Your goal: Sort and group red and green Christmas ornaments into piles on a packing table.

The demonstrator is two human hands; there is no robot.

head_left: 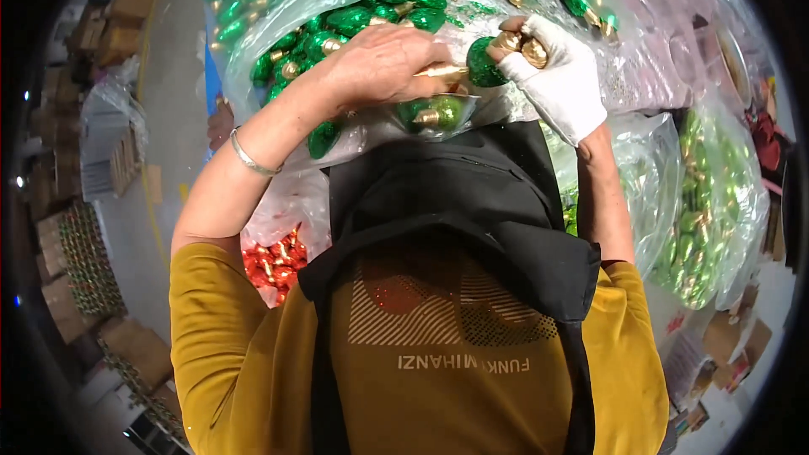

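Observation:
My left hand (379,63) is bare, its fingers closed around the gold tapered end of a dark green glittery bulb ornament (485,62). Beside that ornament my right hand (563,76), in a white fingerless glove, is closed on ornaments with gold caps (533,52); their bodies are mostly hidden by the fingers. Under my hands, a lighter green ornament (448,109) with a gold cap lies at the near edge of the plastic. Many shiny green bulb ornaments (350,18) lie in a clear plastic bag (299,2) spread open before me.
Light green ornaments fill another clear bag (704,211) at the right. Red ornaments (276,263) sit in a bag by my left elbow. A black apron (438,177) covers my lap. Cardboard boxes (135,2) stand along the left, past a grey floor (173,59).

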